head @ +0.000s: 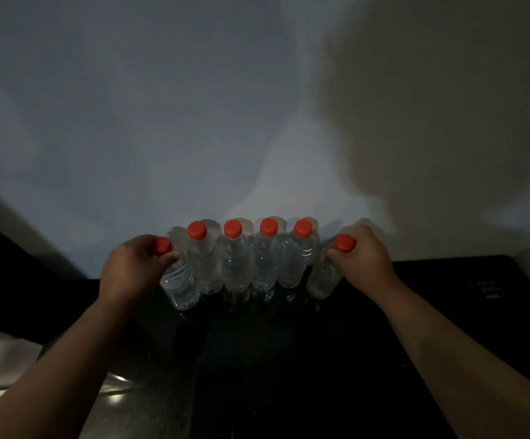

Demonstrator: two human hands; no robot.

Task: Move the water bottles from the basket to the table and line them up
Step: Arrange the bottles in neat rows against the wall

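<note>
The left hand (130,264) is closed around the neck of the leftmost bottle (178,283), the right hand (363,259) around the rightmost bottle (323,277). Four bottles (251,261) stand between on the dark tabletop (447,280). The lining-up step is judged underway; both tilted end bottles should be stood upright beside their neighbours.

One view only: head-worn, wide-angle, looking forward and steeply down. Both forearms enter from the near bottom corners. Dark table (447,312) fills the near half; pale wall (193,106) fills the far half, close behind. Row of bottles (236,258) sits mid-frame at arm's reach. Edges bow outward. Dim light.
</note>
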